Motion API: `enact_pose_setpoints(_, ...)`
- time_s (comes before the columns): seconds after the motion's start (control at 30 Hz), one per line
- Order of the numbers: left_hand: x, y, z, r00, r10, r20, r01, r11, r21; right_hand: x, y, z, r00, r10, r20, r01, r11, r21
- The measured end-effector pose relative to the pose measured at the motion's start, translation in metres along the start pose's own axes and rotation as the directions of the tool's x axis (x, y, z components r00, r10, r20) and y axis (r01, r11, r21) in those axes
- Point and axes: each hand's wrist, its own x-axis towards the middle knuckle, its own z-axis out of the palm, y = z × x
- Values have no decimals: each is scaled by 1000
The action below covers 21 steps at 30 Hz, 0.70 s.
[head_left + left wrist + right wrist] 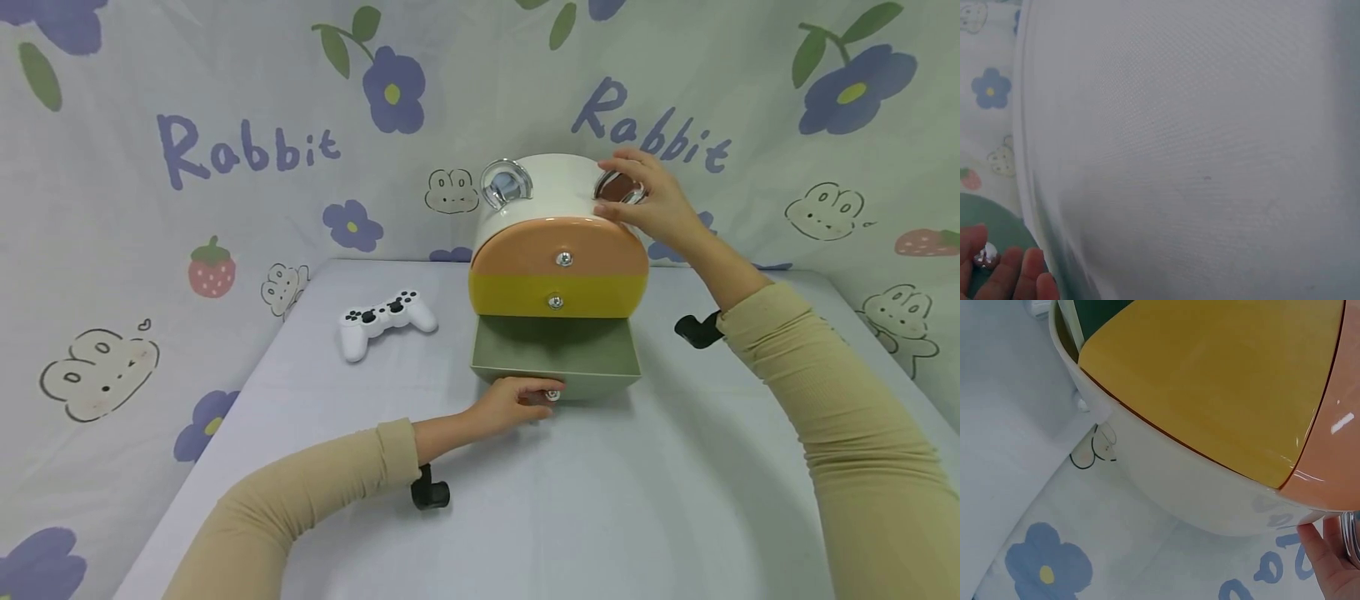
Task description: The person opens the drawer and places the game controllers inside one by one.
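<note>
A small rounded drawer cabinet (558,179) with a white shell stands on the table. Its green bottom drawer (600,387) is pulled out, while the yellow drawer (510,296) and orange drawer (517,248) above sit closed. My left hand (512,408) pinches the silver knob (553,395) on the green front; the left wrist view has this knob (986,256) between thumb and fingers. At the cabinet's top right, my right hand (654,198) grips a round ear-like piece with a silver rim (617,188). A matching ear piece (506,183) is on the top left.
A white game controller (386,318) lies left of the cabinet on the white tabletop (555,517). Behind hangs a cloth (255,75) printed with flowers and rabbits. Black wrist-camera parts (431,492) show beneath the left sleeve and beside the right one.
</note>
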Motion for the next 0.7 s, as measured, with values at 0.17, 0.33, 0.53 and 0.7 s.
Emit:
enact_pose_setpoints(0.17, -6, 1, -9, 1000, -14, -6, 14, 1000, -11, 0, 1, 0, 1000, -15, -1, 15, 1000, 5)
enact_pose_setpoints(0.33, -20, 14, -39, 994, -94, -58, 90, 994, -59, 1, 2, 0, 1000, -23, 3, 23, 1000, 16)
enact_pose_setpoints(0.53, -45, 29, -101, 973, -112, -200, 111, 994, -19, 1, 2, 0, 1000, -26, 5, 26, 1000, 7)
enact_pose_setpoints(0.7, -59, 8, -158, 921, -121, -371, 211, 955, 210, 1, 1, 0, 1000, -16, 8, 16, 1000, 8)
